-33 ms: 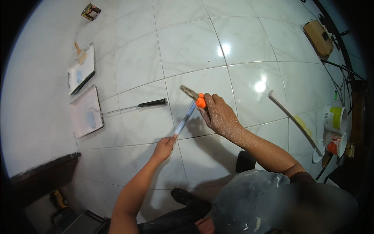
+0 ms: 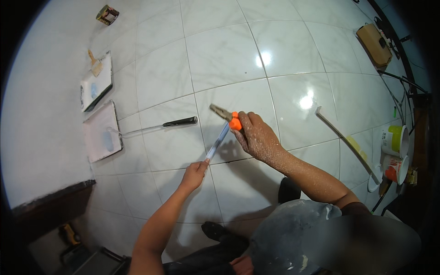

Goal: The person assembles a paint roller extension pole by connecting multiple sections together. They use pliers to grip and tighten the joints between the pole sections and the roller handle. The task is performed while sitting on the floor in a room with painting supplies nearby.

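My right hand (image 2: 259,134), speckled with pale paint, is closed round a pair of pliers (image 2: 223,113) with orange grips. The metal jaws point to the far left, but I cannot tell whether anything is between them. A narrow, pale bluish-white strip (image 2: 217,143) slants up from my left hand (image 2: 196,175), whose fingers are closed on its near end. At its far end the strip meets the pliers' orange grips by my right fingers. Whether they touch is not plain. Left of the pliers, a long-handled roller (image 2: 179,122) lies with its black grip on the tiles.
Two paint trays (image 2: 120,130) (image 2: 109,62) stand along the left wall. A flat brush (image 2: 95,64) rests on the farther tray, and a tin (image 2: 107,15) sits beyond. At right are a long pale strip (image 2: 341,135), two tubs (image 2: 395,140) (image 2: 397,168), cables and a brown box (image 2: 375,45).
The pliers' jaws have tipped slightly left and toward me. Both hands keep their holds and have hardly moved.
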Tool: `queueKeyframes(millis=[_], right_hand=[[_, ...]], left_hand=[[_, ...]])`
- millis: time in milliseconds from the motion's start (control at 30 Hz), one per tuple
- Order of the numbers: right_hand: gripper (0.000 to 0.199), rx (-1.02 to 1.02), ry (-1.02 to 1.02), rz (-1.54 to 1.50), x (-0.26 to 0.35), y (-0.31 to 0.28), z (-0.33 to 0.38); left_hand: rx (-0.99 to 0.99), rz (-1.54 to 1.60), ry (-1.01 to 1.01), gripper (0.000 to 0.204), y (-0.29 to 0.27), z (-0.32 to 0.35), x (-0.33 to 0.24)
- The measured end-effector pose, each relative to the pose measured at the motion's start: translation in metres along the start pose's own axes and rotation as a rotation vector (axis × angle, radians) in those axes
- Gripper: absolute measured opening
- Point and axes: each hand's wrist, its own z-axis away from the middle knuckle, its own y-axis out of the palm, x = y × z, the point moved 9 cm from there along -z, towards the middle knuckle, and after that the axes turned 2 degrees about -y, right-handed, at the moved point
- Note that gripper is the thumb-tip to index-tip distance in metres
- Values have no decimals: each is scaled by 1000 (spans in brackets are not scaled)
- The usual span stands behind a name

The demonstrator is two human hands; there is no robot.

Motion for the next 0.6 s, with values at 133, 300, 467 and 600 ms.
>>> queueKeyframes(millis=[133, 300, 467, 600], right_hand=[[45, 389, 446, 38, -72, 49, 8], [43, 4, 134, -7, 3, -25, -7], [36, 241, 234, 197, -52, 18, -3], [36, 74, 239, 15, -30, -13, -11]], left_hand=[[-148, -193, 154, 65, -4, 4, -41], [-230, -295, 109, 60, -11, 16, -38], [-259, -390, 155, 57, -5, 14, -47], [-286, -414, 153, 57, -6, 17, -37]])
